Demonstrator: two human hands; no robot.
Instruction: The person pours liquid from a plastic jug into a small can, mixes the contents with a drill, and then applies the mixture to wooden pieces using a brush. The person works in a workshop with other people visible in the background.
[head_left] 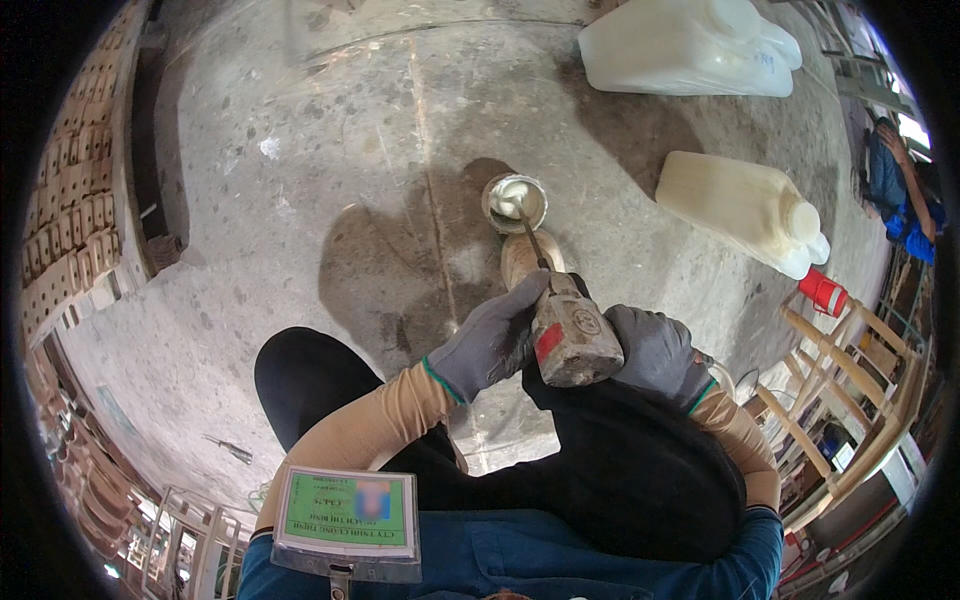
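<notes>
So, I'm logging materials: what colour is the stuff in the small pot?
White: the stuff in the small pot shows best in the head view.

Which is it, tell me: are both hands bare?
No, gray gloves cover the left hand and the right hand.

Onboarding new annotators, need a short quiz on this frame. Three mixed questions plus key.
1. True or false: the left hand and right hand are both gloved.
2. What does the shaft of the power tool reach into?
3. The whitish jugs are on which side of the picture: A) left, B) right?

Key: 1 true; 2 a round pot with white material; 3 B.
</notes>
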